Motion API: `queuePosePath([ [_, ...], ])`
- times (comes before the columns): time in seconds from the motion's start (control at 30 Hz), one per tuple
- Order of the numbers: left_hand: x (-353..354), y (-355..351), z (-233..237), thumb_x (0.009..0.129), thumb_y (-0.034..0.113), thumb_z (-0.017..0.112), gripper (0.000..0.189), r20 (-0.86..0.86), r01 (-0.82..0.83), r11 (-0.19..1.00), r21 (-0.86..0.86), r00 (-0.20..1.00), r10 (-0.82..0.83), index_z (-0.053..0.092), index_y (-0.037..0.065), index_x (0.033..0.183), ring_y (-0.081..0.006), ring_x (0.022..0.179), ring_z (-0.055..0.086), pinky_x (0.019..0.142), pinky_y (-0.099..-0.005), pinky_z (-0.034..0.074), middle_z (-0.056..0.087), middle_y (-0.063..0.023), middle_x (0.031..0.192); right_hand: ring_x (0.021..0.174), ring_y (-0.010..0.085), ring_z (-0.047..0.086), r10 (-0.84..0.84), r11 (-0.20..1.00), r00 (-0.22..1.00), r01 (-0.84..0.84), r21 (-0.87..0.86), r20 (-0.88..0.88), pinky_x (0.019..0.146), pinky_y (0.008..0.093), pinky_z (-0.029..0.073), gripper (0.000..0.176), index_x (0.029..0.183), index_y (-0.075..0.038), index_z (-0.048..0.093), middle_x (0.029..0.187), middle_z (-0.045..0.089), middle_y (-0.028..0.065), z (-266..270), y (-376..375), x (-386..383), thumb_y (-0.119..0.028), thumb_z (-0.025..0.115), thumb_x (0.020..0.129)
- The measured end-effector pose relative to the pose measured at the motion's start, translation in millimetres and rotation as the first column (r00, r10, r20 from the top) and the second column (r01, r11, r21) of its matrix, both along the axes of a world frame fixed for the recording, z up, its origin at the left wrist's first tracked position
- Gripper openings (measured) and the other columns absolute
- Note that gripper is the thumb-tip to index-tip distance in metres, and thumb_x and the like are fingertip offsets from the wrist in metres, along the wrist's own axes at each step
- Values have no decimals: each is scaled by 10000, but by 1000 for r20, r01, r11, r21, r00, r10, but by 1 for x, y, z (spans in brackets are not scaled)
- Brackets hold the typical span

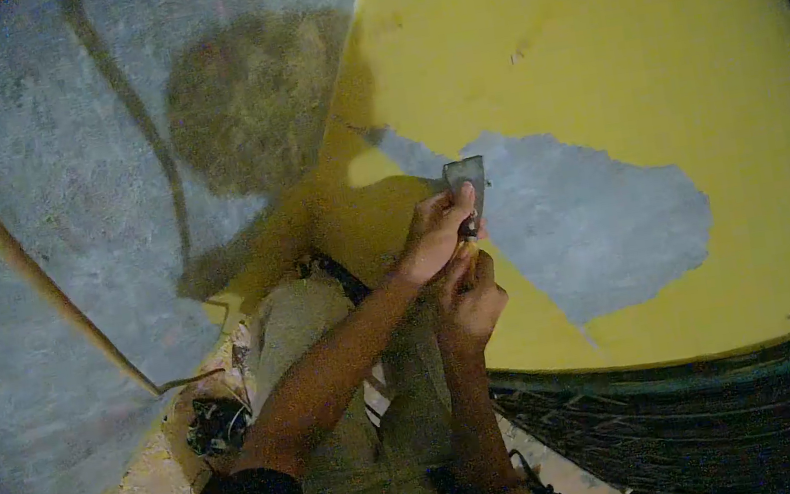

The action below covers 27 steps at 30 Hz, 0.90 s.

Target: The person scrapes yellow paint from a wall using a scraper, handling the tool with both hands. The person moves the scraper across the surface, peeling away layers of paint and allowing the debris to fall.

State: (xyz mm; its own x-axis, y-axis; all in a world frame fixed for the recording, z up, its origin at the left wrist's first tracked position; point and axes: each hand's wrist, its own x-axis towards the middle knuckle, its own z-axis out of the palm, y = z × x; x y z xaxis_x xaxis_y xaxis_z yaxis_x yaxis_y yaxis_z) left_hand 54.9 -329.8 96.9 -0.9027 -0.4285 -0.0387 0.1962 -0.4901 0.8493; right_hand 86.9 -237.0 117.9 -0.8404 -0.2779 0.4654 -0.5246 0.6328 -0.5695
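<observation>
A putty knife (465,172) with a flat grey blade and a yellowish handle points upward before the yellow surface. My left hand (441,228) is closed around it near the base of the blade, with the thumb against the metal. Just below, my right hand (474,305) has its fingers curled at the handle end. The fingers hide most of the handle. Behind the blade and to its right lies a bare grey patch (593,219) with ragged edges in the yellow paint (608,35).
A grey wall (23,117) fills the left side, with a long wooden pole (35,272) leaning there, bent wire at its lower end. A dark bundle (218,423) lies beside my knee. At lower right is a dark ridged object (682,419). Shadows fall across both surfaces.
</observation>
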Motion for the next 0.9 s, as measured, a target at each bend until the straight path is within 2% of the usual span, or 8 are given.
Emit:
queuePosePath([
  [0.13,-6,-27,3,954,532,527,487,99,26,999,22,995,-28,594,79,789,-101,567,521,541,-259,430,576,-1,671,594,451,610,136,990,990,-138,-30,-47,497,463,459,282,868,10,572,650,591,257,14,-22,-18,-248,529,974],
  [0.2,0,-32,19,951,572,494,527,41,-134,979,153,991,129,602,89,769,-95,540,494,517,-252,399,565,11,649,597,453,612,183,983,983,-184,6,14,505,465,468,291,882,14,580,650,593,260,25,-24,-16,-257,531,973],
  [0.23,-3,-30,9,941,579,509,529,33,-67,972,225,998,61,602,89,765,-95,532,491,508,-252,391,559,13,632,610,454,614,182,983,983,-182,30,-1,517,466,474,299,894,20,584,657,598,260,27,-19,-13,-264,533,972],
  [0.33,-2,-9,-12,938,560,533,503,-17,20,996,89,1000,-19,601,88,778,-95,537,497,513,-250,399,565,7,633,630,454,620,125,990,992,-124,73,-18,539,466,482,314,906,30,590,674,608,260,17,5,-4,-272,534,971],
  [0.63,-23,15,-26,932,538,565,513,107,55,962,266,990,-86,582,64,738,-116,558,585,506,-258,448,608,-41,651,638,443,629,87,991,996,-88,98,9,551,453,486,309,866,31,595,681,610,261,21,22,-5,-255,537,967],
  [0.7,-29,18,-32,929,519,583,498,-49,8,961,276,999,6,577,59,739,-119,575,597,515,-267,458,611,-46,644,628,450,618,94,989,994,-100,112,57,545,456,479,290,855,29,584,674,604,260,22,20,-8,-236,540,964],
  [0.83,-30,5,-26,929,509,591,484,-20,-51,984,172,998,55,566,64,739,-133,562,594,531,-276,473,615,-43,660,608,441,615,165,969,986,-156,193,-32,531,461,469,268,849,22,577,658,594,255,18,16,-24,-220,541,959],
  [0.9,-26,8,-25,931,502,592,470,-31,-41,965,257,998,51,566,63,763,-136,583,601,551,-276,480,621,-47,679,599,449,602,172,965,984,-178,194,47,521,466,460,262,856,17,578,646,586,251,22,20,-24,-220,535,959],
])
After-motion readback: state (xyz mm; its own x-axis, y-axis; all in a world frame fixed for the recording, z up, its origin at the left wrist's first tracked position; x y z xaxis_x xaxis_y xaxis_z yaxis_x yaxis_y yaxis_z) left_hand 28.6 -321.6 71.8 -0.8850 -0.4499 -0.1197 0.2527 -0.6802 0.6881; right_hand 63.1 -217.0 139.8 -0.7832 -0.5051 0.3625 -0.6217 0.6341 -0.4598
